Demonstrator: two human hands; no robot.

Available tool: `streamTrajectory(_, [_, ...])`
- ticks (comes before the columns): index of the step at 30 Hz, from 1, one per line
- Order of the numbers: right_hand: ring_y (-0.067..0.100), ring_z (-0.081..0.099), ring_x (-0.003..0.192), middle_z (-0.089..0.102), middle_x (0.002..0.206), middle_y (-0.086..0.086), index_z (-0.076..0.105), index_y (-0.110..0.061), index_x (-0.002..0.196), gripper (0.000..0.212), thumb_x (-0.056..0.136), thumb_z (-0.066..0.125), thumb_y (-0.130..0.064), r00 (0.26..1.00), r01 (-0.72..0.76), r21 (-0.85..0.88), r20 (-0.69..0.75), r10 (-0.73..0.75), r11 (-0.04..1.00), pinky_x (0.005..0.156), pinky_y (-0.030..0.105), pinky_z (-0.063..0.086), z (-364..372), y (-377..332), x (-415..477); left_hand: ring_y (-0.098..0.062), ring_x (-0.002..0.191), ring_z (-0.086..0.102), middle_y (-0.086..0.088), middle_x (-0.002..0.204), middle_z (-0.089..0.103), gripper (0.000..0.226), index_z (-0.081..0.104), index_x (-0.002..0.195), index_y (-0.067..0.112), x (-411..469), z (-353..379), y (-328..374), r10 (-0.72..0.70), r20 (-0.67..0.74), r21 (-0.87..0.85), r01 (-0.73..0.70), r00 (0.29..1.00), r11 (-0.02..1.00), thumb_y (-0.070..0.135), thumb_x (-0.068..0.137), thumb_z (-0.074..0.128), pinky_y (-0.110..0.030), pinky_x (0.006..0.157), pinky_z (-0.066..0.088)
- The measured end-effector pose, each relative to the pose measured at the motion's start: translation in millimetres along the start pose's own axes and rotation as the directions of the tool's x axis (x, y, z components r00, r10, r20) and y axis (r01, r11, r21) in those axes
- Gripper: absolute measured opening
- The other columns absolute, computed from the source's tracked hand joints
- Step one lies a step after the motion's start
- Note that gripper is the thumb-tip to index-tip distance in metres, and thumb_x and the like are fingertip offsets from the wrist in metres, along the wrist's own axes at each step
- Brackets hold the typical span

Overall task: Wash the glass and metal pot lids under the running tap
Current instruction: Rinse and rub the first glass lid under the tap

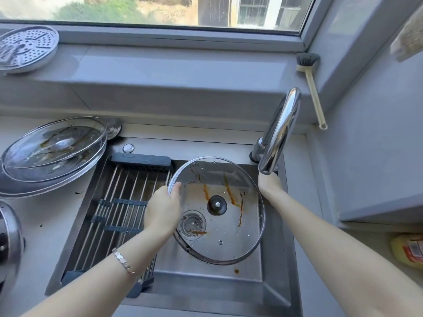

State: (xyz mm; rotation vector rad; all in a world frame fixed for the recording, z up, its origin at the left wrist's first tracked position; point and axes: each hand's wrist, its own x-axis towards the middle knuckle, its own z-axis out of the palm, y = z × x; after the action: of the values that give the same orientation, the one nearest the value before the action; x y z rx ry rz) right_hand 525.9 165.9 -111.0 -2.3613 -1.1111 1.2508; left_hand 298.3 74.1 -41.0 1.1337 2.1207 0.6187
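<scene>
My left hand [163, 210] grips the left rim of a glass pot lid [225, 239] with a black knob, held over the steel sink [206, 291]. Brown-orange sauce streaks run across the glass. My right hand [270, 184] reaches under the chrome tap [280, 131] at the sink's back right; its fingers are hidden behind the spout. I see no water running. Two more dirty glass lids [53, 147] lie stacked on the counter at the left.
A roll-up drying rack [119, 202] covers the sink's left half. On the windowsill lie a perforated metal steamer plate [27, 49] and a dish brush [309, 72]. A metal pot [9, 243] is at the far left; a yellow bottle [407, 250] at the right.
</scene>
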Motion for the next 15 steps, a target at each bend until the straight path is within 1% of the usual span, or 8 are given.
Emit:
streamTrajectory(2, [0.020, 0.043, 0.086, 0.048, 0.094, 0.011, 0.044, -0.010, 0.072, 0.033, 0.098, 0.029, -0.025, 1.000, 0.014, 0.038, 0.013, -0.014, 0.999, 0.077, 0.029, 0.032, 1, 6, 4, -0.034, 0.073, 0.062, -0.015, 0.075, 0.064, 0.048, 0.055, 0.079, 0.006, 1, -1, 0, 0.007, 0.001, -0.003, -0.007, 1.000, 1.000, 0.045, 0.095, 0.034, -0.045, 0.073, 0.051])
streamTrajectory(4, [0.022, 0.044, 0.081, 0.049, 0.088, 0.010, 0.046, -0.006, 0.080, 0.033, 0.097, 0.027, -0.026, 0.999, 0.039, 0.046, 0.010, -0.040, 0.998, 0.074, 0.030, 0.032, 1, 8, 4, -0.034, 0.073, 0.062, -0.015, 0.076, 0.065, 0.049, 0.055, 0.079, 0.005, 1, -1, -1, 0.008, -0.004, -0.012, -0.008, 1.000, 1.000, 0.045, 0.095, 0.034, -0.046, 0.073, 0.051])
streamTrajectory(7, [0.019, 0.037, 0.059, 0.041, 0.067, 0.004, 0.036, -0.012, 0.063, 0.037, 0.094, 0.026, -0.029, 0.998, 0.052, 0.029, 0.032, -0.053, 0.998, 0.057, 0.028, 0.029, -1, 8, 3, -0.034, 0.073, 0.061, -0.015, 0.076, 0.065, 0.048, 0.056, 0.080, 0.005, -1, -3, -1, 0.008, -0.007, -0.003, -0.008, 1.000, 1.000, 0.045, 0.096, 0.033, -0.045, 0.072, 0.050])
streamTrajectory(9, [0.022, 0.041, 0.063, 0.046, 0.071, 0.006, 0.038, -0.013, 0.065, 0.036, 0.093, 0.026, -0.030, 0.999, 0.034, 0.019, 0.036, -0.035, 0.999, 0.062, 0.031, 0.033, -2, 8, 2, -0.033, 0.074, 0.061, -0.014, 0.077, 0.065, 0.047, 0.055, 0.080, 0.006, -2, -4, 0, 0.009, -0.006, -0.001, -0.009, 1.000, 1.000, 0.045, 0.096, 0.033, -0.043, 0.072, 0.050])
streamTrajectory(11, [0.023, 0.048, 0.069, 0.052, 0.079, 0.007, 0.046, -0.011, 0.078, 0.034, 0.093, 0.029, -0.037, 0.997, -0.012, 0.048, 0.074, 0.008, 0.999, 0.070, 0.035, 0.039, -5, 5, -3, -0.031, 0.075, 0.061, -0.013, 0.079, 0.065, 0.046, 0.055, 0.080, 0.008, -3, -5, -1, 0.005, -0.004, 0.003, -0.005, 1.000, 1.000, 0.045, 0.096, 0.033, -0.042, 0.071, 0.049])
streamTrajectory(13, [0.016, 0.042, 0.063, 0.049, 0.077, 0.001, 0.050, -0.016, 0.084, 0.038, 0.094, 0.031, -0.048, 0.994, -0.035, 0.138, 0.106, 0.020, 0.990, 0.062, 0.029, 0.036, -14, -6, -19, -0.031, 0.077, 0.061, -0.013, 0.081, 0.065, 0.046, 0.056, 0.081, 0.008, -4, -7, -1, -0.005, -0.003, -0.003, 0.005, 1.000, 1.000, 0.045, 0.095, 0.033, -0.042, 0.072, 0.049])
streamTrajectory(14, [0.017, 0.042, 0.067, 0.050, 0.080, 0.002, 0.052, -0.017, 0.086, 0.039, 0.095, 0.032, -0.049, 0.997, -0.004, 0.201, 0.071, -0.011, 0.980, 0.060, 0.026, 0.033, -21, -12, -27, -0.031, 0.078, 0.061, -0.013, 0.082, 0.065, 0.046, 0.056, 0.082, 0.008, -4, -8, -2, -0.001, -0.007, -0.004, 0.001, 1.000, 1.000, 0.045, 0.095, 0.033, -0.042, 0.073, 0.049])
streamTrajectory(15, [0.021, 0.046, 0.076, 0.053, 0.087, 0.004, 0.055, -0.015, 0.091, 0.041, 0.096, 0.032, -0.049, 0.996, 0.084, 0.266, -0.015, -0.083, 0.960, 0.060, 0.026, 0.033, -29, -20, -39, -0.031, 0.078, 0.061, -0.013, 0.083, 0.065, 0.046, 0.055, 0.083, 0.007, -4, -9, -2, -0.002, -0.005, -0.001, 0.002, 1.000, 1.000, 0.045, 0.096, 0.033, -0.041, 0.073, 0.049])
